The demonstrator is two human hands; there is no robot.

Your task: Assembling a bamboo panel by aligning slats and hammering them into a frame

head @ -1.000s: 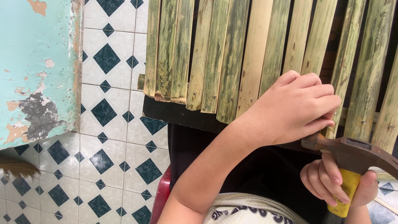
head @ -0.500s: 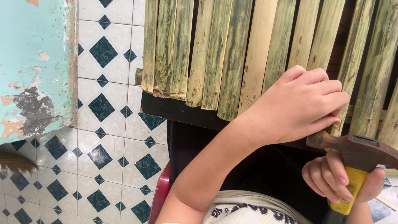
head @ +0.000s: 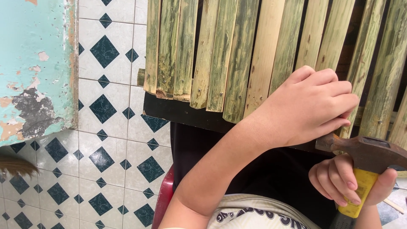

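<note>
The left hand, fingers curled, rests on the green-stained bamboo slat panel, hiding its lower edge. The right hand grasps the yellow-handled rusty hammer just below. White floor tiles with dark diamonds lie beside.

White floor tiles carry dark diamond patterns. On the left stands a turquoise wall, its paint peeling in patches.

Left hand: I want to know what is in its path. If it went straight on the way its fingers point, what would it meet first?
The left hand already rests on the bamboo slats; its curled fingers point right, at the next slat. Depth is unclear.
</note>
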